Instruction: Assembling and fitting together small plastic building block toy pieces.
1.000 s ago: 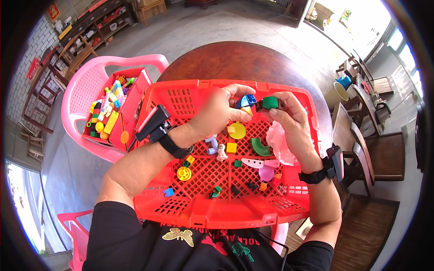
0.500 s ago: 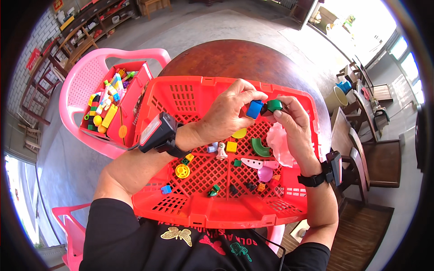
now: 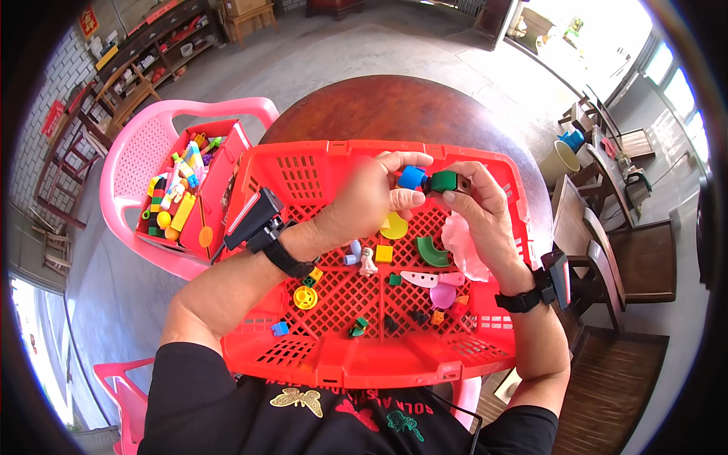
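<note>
My left hand [image 3: 371,201] grips a small blue plastic block [image 3: 411,177] in its fingers. My right hand [image 3: 478,208] pinches a dark green plastic block [image 3: 443,181] against it, above the far edge of the red plastic basket [image 3: 303,163].

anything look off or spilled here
Nothing looks spilled or broken. The loose toy pieces all lie inside the red crate, and the rest sit in the red box on the pink chair. The left hand holds a blue block, the right hand a green block.

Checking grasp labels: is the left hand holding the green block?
No, the left hand pinches the blue block, while the right hand holds the green block beside it over the red basket.
</note>
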### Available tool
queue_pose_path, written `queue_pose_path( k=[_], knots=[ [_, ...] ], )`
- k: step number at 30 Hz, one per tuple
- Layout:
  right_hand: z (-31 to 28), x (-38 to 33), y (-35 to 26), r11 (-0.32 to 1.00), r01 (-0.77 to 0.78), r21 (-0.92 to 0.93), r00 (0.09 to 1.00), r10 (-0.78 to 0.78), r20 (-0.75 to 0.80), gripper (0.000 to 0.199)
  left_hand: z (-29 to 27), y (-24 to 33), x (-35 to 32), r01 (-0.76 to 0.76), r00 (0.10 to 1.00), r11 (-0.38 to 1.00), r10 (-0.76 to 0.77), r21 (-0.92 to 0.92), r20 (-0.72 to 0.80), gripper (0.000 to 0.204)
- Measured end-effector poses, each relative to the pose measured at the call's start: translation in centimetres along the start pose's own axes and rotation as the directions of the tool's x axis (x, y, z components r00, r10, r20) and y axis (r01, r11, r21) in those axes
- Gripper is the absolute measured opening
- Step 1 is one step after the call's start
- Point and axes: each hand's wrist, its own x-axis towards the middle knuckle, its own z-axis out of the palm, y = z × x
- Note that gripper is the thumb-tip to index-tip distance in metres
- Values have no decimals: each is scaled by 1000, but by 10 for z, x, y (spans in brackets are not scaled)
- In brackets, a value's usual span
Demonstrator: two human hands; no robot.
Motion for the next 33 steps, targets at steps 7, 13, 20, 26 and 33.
queue_pose_path(
  k=[7,13,20,26,33],
  knots=[
    [-3,1,-1,992,56,-114,998,-59,-25,23,-5,-8,4,-208,972,959,224,193,-67,58],
    [-4,2,-4,997,36,-71,998,-39,-45,23,-8,-4,5,-226,968,874,251,430,-3,57],
    [-1,0,-5,993,60,-106,997,-65,-41,17,-7,-6,6,-379,906,664,409,645,111,51],
    [-4,0,-6,998,-5,-64,999,3,-35,17,-3,-4,4,-80,996,988,85,134,-32,43],
    [-2,0,3,997,-28,-68,999,26,-27,18,-3,-17,8,-163,983,965,177,205,-49,30]
  ],
)
